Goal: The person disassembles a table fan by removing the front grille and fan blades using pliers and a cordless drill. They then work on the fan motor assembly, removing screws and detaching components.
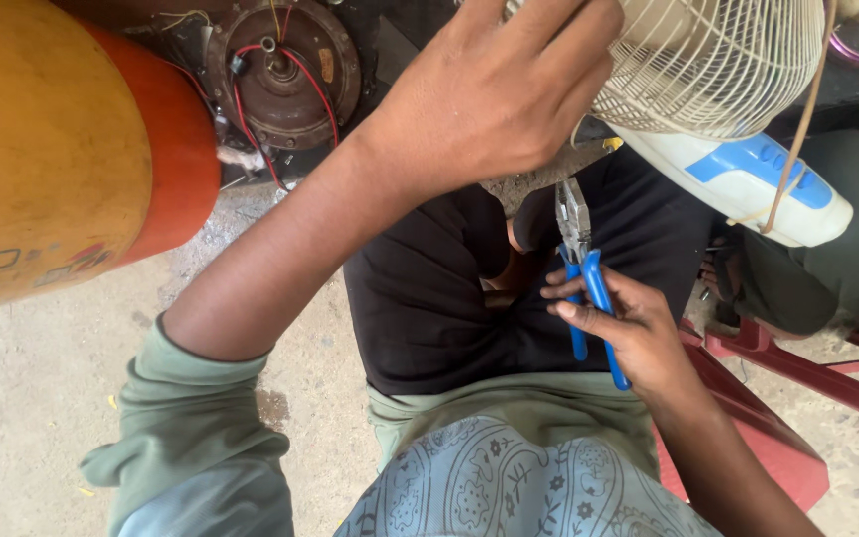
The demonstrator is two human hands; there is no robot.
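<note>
The pliers sit in the right hand, low in the middle of the view, just over the person's lap in black trousers. They have bright blue handles and a grey metal nose that points up toward the fan, and the nose looks shut or nearly shut with nothing in it. The right grip is curled loosely round the two blue handles, fingers on one side and thumb on the other, so it has hold of the pliers but is not squeezing hard. The left hand is up high, spread over the cream wire cage of the fan, and its grip presses on the cage with the fingertips bent over the wires. It looks like the step in hand is steadying the fan while the tool is held ready below. To use the pliers, the nose would have to come up to the spot near the cage and open a little first, I think. The fan has a white and blue base with a thin tan cord hanging across it. Off to the left is a big orange cylinder, and behind it a round rusty motor with red and black wires. A red plastic stool shows on the right, on the dusty floor.
</note>
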